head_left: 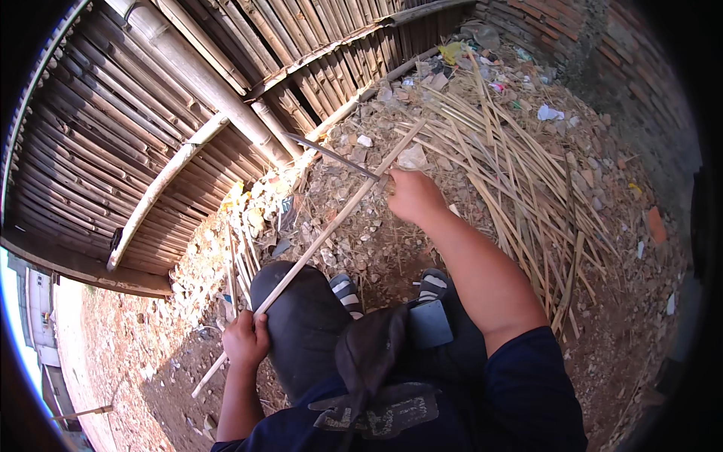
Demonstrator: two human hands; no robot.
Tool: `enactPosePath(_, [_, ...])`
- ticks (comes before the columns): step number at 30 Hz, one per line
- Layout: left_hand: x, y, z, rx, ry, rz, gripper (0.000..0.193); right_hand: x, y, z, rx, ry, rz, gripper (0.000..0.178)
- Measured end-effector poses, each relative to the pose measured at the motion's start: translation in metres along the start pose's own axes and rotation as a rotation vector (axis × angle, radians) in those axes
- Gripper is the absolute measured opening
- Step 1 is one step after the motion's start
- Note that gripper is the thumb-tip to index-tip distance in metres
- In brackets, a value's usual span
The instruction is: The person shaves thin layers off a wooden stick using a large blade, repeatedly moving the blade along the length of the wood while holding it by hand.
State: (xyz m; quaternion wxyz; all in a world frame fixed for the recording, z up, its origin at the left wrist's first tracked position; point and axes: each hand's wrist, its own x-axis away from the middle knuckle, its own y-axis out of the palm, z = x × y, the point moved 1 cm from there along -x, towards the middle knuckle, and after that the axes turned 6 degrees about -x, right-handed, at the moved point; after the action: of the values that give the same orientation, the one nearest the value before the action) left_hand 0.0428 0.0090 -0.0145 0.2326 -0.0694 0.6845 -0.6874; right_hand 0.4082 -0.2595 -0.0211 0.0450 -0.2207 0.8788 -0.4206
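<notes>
My left hand [245, 340] is closed round a long, pale bamboo strip [324, 235] near its lower end. The strip slants up and away to the right, passing over my left knee. Gripped in my right hand [412, 194] is a knife [335, 156] with a long, narrow, dark blade pointing to the far left. Its blade crosses the strip close to the strip's far part, just left of my right fist. The knife's handle is mostly hidden by my fingers. Whether the blade's edge cuts into the strip or only rests on it, I cannot tell.
A large pile of split bamboo strips [501, 173] lies to the right. More strips [242, 260] lie beside my left knee. A bamboo-slat wall [143, 143] stands at the left and back, a brick wall [640, 83] at the far right. Rubble and litter cover the ground.
</notes>
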Motion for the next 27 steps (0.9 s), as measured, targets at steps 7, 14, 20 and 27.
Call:
enactPosePath(7, [0.0,-0.002,0.002,0.01,-0.004,0.003,0.035,0.001,-0.005,-0.003,0.009,-0.137,-0.006,0.044])
enactPosePath(14, [-0.006,-0.011,0.009,-0.04,-0.001,-0.011,0.037,0.001,-0.005,0.007,0.078,-0.001,0.026,0.046])
enactPosePath(20, [-0.002,-0.007,0.007,-0.036,-0.008,0.009,0.036,0.015,-0.008,-0.023,0.124,-0.207,-0.149,0.049])
enactPosePath(27, [-0.005,-0.006,0.008,-0.024,0.001,0.031,0.036,-0.011,0.007,0.017,0.018,-0.08,-0.045,0.043])
